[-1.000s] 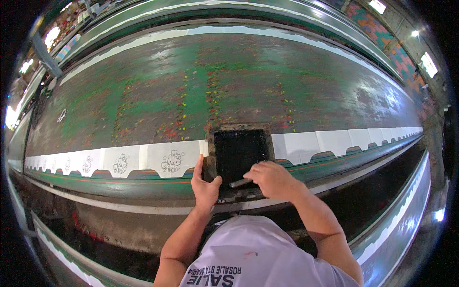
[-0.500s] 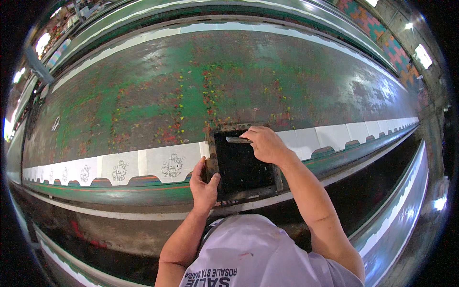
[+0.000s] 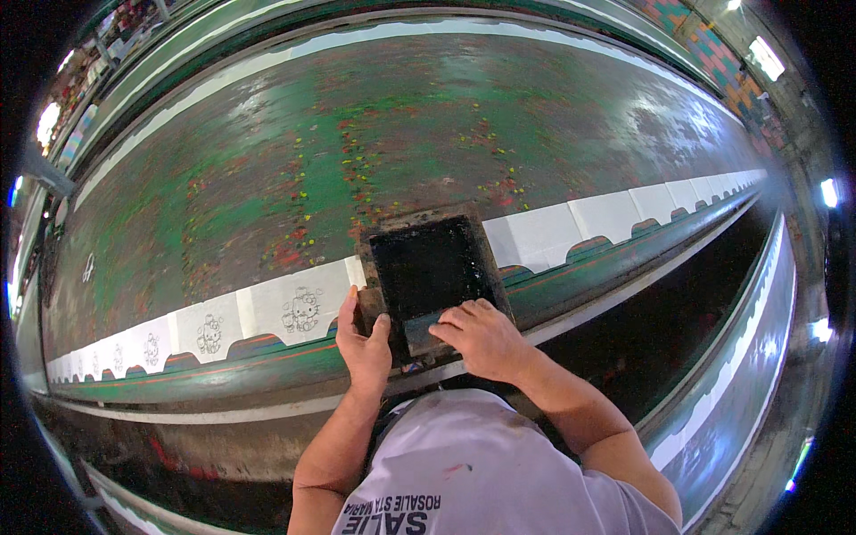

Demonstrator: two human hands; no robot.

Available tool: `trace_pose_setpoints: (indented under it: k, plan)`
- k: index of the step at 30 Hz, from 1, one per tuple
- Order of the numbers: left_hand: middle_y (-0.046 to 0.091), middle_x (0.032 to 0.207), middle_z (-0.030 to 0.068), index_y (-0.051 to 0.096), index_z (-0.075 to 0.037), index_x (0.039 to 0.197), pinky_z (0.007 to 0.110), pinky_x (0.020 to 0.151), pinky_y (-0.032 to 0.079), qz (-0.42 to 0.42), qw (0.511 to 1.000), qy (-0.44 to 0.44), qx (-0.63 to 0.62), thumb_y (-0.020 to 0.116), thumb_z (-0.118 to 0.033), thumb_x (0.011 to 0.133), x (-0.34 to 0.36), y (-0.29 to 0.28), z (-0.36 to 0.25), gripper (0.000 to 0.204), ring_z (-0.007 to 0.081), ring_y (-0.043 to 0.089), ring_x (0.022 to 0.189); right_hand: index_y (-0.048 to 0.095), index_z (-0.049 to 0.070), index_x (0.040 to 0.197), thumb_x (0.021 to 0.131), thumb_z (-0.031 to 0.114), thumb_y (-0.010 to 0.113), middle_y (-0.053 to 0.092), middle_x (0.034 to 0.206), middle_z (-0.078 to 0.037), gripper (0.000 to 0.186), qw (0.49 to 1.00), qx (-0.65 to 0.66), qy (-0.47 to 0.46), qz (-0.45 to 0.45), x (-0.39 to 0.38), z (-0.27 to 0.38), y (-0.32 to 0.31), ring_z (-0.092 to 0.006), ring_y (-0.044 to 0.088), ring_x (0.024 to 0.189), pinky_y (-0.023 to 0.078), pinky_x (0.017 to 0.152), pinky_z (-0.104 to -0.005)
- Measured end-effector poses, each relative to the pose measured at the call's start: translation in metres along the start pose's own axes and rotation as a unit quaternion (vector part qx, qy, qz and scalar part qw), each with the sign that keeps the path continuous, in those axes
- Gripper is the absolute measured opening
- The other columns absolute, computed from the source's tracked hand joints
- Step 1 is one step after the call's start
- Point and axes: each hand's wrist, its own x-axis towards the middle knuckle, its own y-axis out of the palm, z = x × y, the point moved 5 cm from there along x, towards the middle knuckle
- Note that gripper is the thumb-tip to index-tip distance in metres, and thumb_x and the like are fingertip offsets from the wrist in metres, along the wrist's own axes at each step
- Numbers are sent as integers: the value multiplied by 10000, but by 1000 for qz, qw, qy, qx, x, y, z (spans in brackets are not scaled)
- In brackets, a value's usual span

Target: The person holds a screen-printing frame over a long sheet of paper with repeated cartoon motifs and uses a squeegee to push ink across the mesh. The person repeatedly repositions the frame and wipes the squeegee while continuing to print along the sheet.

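A screen printing frame (image 3: 365, 251) with a dark mesh (image 3: 426, 272) lies over the row of white pieces at the table's near edge. Its left side is gripped by my left hand (image 3: 364, 349), thumb and fingers closed on the wooden rim. My right hand (image 3: 486, 339) is closed on a squeegee (image 3: 420, 333) at the near end of the mesh; the fingers hide part of it. Left of the frame, a white piece (image 3: 283, 294) carries a black line drawing of a cartoon figure.
A long green table (image 3: 267, 178), spotted with paint, stretches across the view. Blank white pieces (image 3: 602, 218) run along its near edge to the right. Behind me stands another long table (image 3: 727, 343). Further tables lie beyond, and a post (image 3: 49, 174) rises at the far left.
My right hand has drawn the squeegee from the far end of the mesh to the near end. My left hand keeps its grip on the frame. The whole view has tilted slightly.
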Motion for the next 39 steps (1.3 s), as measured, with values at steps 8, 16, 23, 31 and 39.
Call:
trace_pose_setpoints:
  k: [8,16,23,31,39]
  plan:
    - [592,1566,195,491,55,1634,390,1233,442,-13,989,55,134,796,54,872,-3,6,-3,821,273,585,1423,777,103,1288,942,246,805,695,1335,-113,375,994,99,13,-55,-31,-3,-7,-373,645,1281,507,1105,-508]
    - [568,1607,199,456,74,1658,387,1269,410,-49,990,100,84,681,114,782,-13,33,-22,905,280,572,1457,762,64,1334,976,132,834,703,1420,-158,371,883,323,246,-234,-96,-73,-6,-353,632,1380,510,1137,-491]
    - [551,1661,202,456,55,1673,390,1279,406,-47,985,123,113,697,92,785,-33,120,-10,921,279,558,1494,771,67,1340,972,115,821,714,1433,-157,374,892,300,211,-264,-154,-134,-31,-341,616,1408,452,1206,-490]
    - [581,1618,231,482,77,1645,394,1276,408,-56,988,101,104,719,50,778,-53,229,11,899,293,570,1487,767,82,1342,952,116,833,716,1448,-133,397,910,269,202,-243,-217,-224,-69,-357,584,1436,442,1229,-507]
    - [611,1589,237,482,84,1637,388,1252,435,-56,989,91,98,712,62,789,-57,259,12,879,292,589,1473,768,51,1289,954,121,827,715,1416,-152,347,929,231,179,-226,-228,-251,-89,-381,622,1395,472,1192,-530]
